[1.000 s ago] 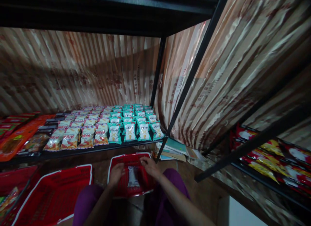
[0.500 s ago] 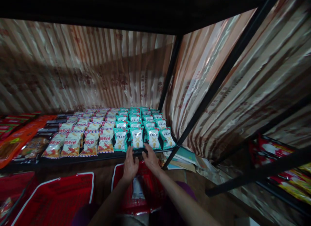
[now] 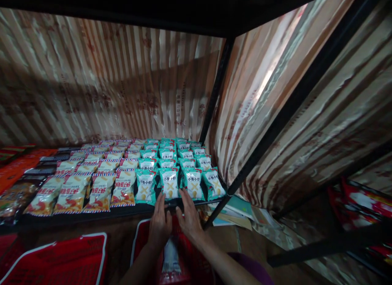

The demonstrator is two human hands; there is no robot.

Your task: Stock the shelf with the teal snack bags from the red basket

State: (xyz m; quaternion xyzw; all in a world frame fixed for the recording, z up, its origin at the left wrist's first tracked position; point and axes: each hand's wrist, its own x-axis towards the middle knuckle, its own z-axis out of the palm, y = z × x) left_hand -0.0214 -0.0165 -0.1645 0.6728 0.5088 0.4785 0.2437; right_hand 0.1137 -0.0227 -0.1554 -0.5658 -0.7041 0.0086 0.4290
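Observation:
Rows of teal and white snack bags [image 3: 168,183] stand on a black shelf [image 3: 122,210], beside rows of cream and orange snack bags [image 3: 70,192]. At the lower edge of the front teal bags is my left hand [image 3: 160,221], its fingers stretched forward and nothing in it. My right hand [image 3: 189,215] lies just right of it, fingers extended and apart, also holding nothing; its fingertips are near the shelf's front edge. Beneath my hands, a red basket [image 3: 139,236] holds one whitish packet [image 3: 171,254].
Another red basket [image 3: 58,260] sits at the lower left. Dark metal posts [image 3: 219,87] rise at the shelf's right corner. Papers [image 3: 237,209] lie on the floor beside it. More bags [image 3: 364,199] are at the far right.
The view has moved closer to the shelf and the bags look larger. Both hands remain at the front teal bags, with the right hand's fingertips slightly nearer them.

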